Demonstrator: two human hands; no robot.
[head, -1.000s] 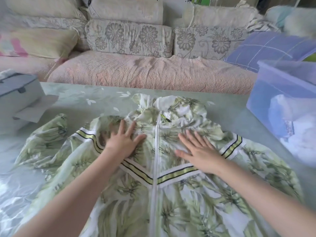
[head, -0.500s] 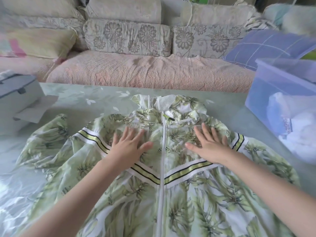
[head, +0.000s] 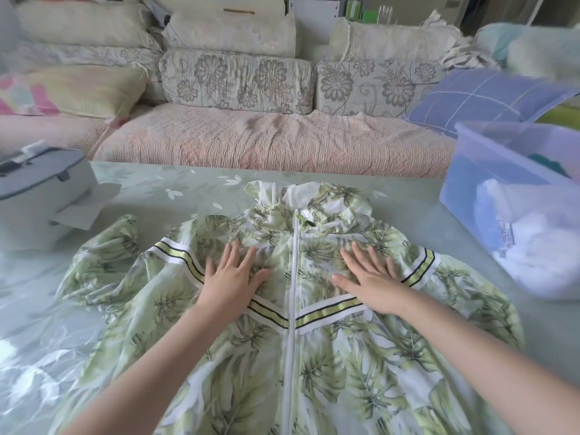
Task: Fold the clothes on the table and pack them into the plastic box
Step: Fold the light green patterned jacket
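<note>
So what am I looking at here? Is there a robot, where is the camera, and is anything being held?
No robot here: these are a person's two bare arms. The camera sits on the person's head and looks forward and down, so the arms enter from the bottom edge. On the table lies a green leaf-print jacket, front up, zipped, spread out and not yet folded. The left hand and the right hand lie flat on its chest, one on each side of the zip, fingers straight; they press the cloth and grip nothing. At the right stands the clear plastic box with some white cloth inside. At the left is a grey case, and a sofa stands behind the table.
</note>
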